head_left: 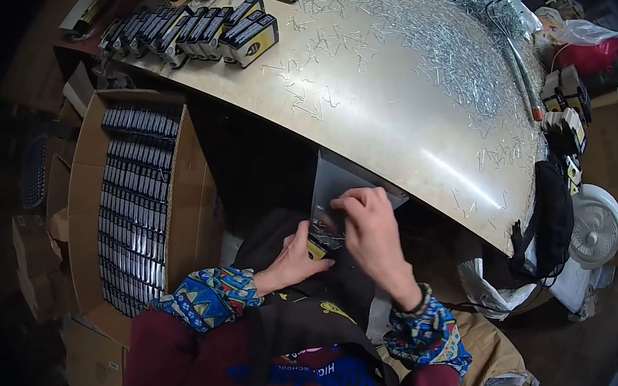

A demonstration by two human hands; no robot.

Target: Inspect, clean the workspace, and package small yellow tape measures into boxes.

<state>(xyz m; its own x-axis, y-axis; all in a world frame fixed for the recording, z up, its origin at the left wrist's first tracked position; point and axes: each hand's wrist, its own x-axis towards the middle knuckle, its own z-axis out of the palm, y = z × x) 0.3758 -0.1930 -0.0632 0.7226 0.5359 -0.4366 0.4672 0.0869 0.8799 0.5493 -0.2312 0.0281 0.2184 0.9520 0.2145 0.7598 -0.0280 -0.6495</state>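
Observation:
In my lap, just below the table edge, my left hand (292, 258) is closed round a small yellow-and-black box (316, 250), mostly hidden by the fingers. Above and to the right of it, my right hand (375, 237) has its thumb and fingers drawn together in a pinch. Whatever is between those fingertips is blurred and hidden. Behind both hands a grey translucent sheet or pouch (331, 176) hangs at the table edge. Shiny bits of wire (326, 228) show low in it, close to the left hand's fingertips.
Small bent wire pieces (449, 46) spread over the table (390, 126), heaped at the back right. A row of yellow-and-black boxes (249, 38) stands back left. An open carton (85, 201) of packed boxes is at my left. To the right are a black bag (550, 220) and white fan (594, 224).

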